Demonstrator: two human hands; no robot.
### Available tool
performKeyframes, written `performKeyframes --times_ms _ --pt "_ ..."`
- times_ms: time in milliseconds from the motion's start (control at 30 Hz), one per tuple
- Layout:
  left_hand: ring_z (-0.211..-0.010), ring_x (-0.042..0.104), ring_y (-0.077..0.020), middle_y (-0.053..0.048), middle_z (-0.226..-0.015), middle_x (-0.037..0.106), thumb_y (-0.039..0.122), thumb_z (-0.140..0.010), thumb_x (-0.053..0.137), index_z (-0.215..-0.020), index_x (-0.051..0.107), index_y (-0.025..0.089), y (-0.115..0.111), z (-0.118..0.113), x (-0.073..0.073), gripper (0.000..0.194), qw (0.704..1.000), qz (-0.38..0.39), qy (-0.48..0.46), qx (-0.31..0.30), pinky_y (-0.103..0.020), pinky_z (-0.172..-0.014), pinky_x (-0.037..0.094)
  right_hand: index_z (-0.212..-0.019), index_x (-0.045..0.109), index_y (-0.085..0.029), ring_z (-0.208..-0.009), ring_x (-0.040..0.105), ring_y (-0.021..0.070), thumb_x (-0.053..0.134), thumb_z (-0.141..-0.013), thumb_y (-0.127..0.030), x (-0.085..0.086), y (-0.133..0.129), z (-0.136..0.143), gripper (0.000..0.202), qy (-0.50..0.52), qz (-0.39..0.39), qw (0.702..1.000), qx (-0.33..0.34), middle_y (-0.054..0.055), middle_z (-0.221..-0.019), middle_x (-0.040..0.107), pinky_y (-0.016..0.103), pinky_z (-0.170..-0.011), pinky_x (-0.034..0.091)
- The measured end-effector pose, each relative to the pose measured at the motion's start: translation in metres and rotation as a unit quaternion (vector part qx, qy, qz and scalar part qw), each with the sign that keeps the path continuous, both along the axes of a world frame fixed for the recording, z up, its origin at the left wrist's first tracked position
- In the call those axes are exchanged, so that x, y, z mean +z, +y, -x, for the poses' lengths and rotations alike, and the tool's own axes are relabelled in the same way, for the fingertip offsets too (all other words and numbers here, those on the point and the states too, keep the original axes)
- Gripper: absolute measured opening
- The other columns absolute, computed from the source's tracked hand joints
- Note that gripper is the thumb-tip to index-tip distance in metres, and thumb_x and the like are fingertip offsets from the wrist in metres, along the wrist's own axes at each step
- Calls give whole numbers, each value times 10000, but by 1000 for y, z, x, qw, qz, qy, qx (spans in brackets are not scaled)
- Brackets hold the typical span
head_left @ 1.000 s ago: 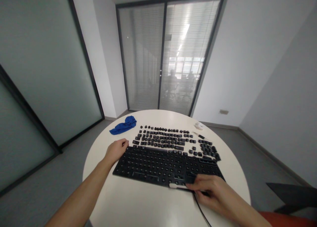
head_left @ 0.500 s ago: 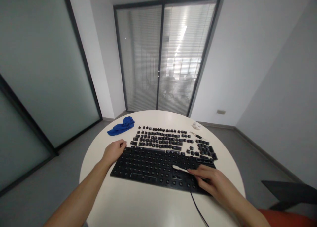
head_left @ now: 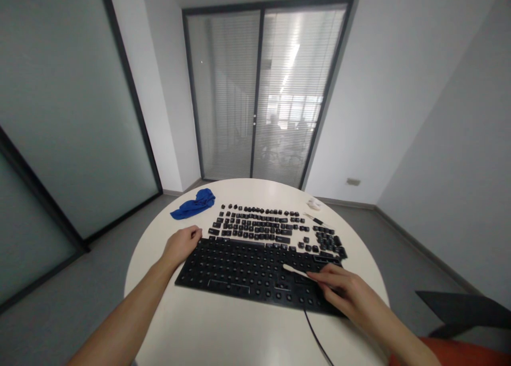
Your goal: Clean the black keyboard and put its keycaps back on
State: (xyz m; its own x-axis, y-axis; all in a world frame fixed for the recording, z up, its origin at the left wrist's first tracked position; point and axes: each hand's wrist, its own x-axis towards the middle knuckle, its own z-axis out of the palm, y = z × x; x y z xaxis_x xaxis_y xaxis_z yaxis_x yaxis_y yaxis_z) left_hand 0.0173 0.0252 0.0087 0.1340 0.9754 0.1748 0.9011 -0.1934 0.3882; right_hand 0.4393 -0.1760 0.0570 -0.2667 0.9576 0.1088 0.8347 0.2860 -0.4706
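Note:
A black keyboard (head_left: 239, 267) with its keycaps off lies flat on the table, bare switches showing in rows. My right hand (head_left: 343, 289) pinches the handle of a slim white toothbrush (head_left: 294, 270). The brush head is over the right part of the keyboard, between the main switches and the number pad. Whether its bristles touch the switches, I cannot tell. At the keyboard's back left corner, my left hand (head_left: 182, 244) rests with curled fingers closed against the edge. Loose black keycaps (head_left: 255, 223) are laid out in rows behind the keyboard.
The round white table (head_left: 223, 334) also bears a crumpled blue cloth (head_left: 194, 204), a small black-handled tool (head_left: 313, 218) and a whitish crumpled item (head_left: 313, 203). A black cable (head_left: 314, 335) runs off the near edge. A dark chair part (head_left: 463, 310) stands at the right.
My right hand and the toothbrush have shifted slightly rightward over the keyboard. My left hand stays at the corner. The whole view has moved a little.

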Motion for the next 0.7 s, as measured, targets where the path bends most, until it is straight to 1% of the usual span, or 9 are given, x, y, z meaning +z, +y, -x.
performKeyframes --times_ms 67,167,233,333,433,500,633,700 --pt "-797 660 -231 -39 -821 727 430 -950 395 -796 664 231 -1 0 1 368 1000 0 -2 2 -269 -644 377 -1226 702 -266 -861 651 202 426 -977 -300 -1 0 -1 373 -2 -2 1000 -3 85 -1018 653 286 -761 500" --pt "-789 658 -230 -36 -821 729 427 -944 402 -790 664 234 -2 -1 2 360 1000 -1 -3 2 -270 -648 377 -1226 703 -249 -915 658 219 433 -966 -300 -3 0 -1 379 -10 -24 999 -37 104 -1087 638 315 -824 509" --pt "-792 657 -229 -35 -826 730 425 -943 404 -793 665 236 -1 -1 1 355 1000 -2 -4 2 -268 -648 375 -1232 700 -250 -944 659 225 429 -965 -301 -6 1 -1 384 -13 -34 998 -48 106 -1115 634 327 -855 510" --pt "-788 656 -228 -35 -820 728 425 -944 401 -789 660 236 -1 0 1 356 1000 -2 -3 1 -265 -636 368 -1241 696 -261 -950 660 226 438 -959 -300 -8 4 -1 384 -12 -37 998 -48 99 -1119 641 331 -865 515" --pt "-778 654 -227 -36 -801 722 424 -946 397 -771 645 234 -1 0 0 358 1000 -2 -3 0 -265 -630 362 -1227 703 -246 -952 661 237 442 -955 -310 -10 8 -1 383 -9 -51 996 -74 104 -1111 648 346 -868 519" --pt "-775 654 -226 -35 -794 718 422 -947 394 -762 635 233 -2 -1 1 358 1000 -3 -3 1 -266 -631 359 -1223 704 -238 -961 658 240 429 -961 -312 -9 9 1 387 -6 -54 995 -81 105 -1109 647 352 -874 518" --pt "-774 655 -224 -32 -787 711 416 -950 391 -754 627 231 -3 -1 2 358 1000 -2 -3 1 -265 -623 356 -1233 694 -240 -962 659 236 421 -954 -279 -5 10 5 392 -23 -40 996 -71 100 -1113 641 357 -871 518" --pt "-778 656 -225 -32 -790 712 418 -950 394 -760 630 232 -2 -1 3 355 1000 -1 -2 1 -266 -623 357 -1220 698 -226 -957 662 240 413 -953 -269 -4 10 7 393 -36 -40 995 -83 107 -1119 638 368 -871 519"
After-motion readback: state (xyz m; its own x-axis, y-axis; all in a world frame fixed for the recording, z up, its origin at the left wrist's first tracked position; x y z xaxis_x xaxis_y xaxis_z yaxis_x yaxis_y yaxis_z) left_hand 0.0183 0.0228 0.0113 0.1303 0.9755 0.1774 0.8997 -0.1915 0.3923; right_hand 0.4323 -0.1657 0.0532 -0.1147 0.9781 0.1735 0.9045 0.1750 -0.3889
